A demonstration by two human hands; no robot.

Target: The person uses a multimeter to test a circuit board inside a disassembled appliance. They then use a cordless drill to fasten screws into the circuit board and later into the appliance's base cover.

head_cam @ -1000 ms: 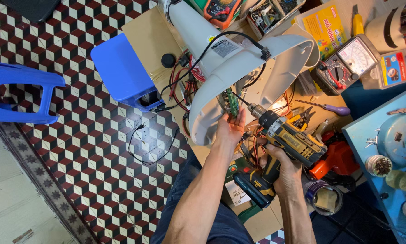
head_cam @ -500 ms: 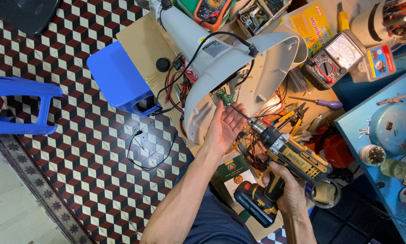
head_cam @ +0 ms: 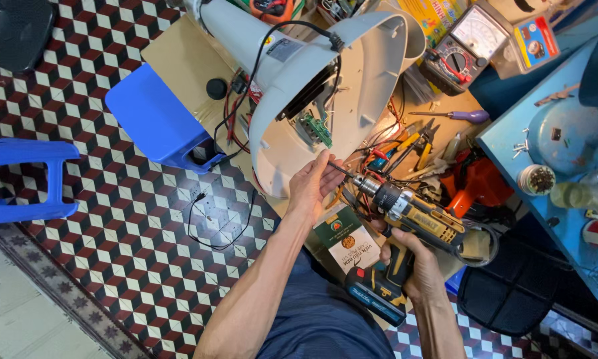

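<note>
**Drill bit held at the open appliance shell**

Head view: a checkered tile floor lies under a cluttered workbench (head_cam: 179, 50). The left hand (head_cam: 312, 183) pinches the drill's bit with its fingertips, resting against the rim of the white appliance housing (head_cam: 292, 100) just above it. A green circuit board (head_cam: 317, 128) sits inside, just above that hand. The right hand (head_cam: 415, 262) is closed around the grip of the yellow cordless drill (head_cam: 412, 216). A blue stool (head_cam: 156, 119) stands well off to the left hand's left.
</note>
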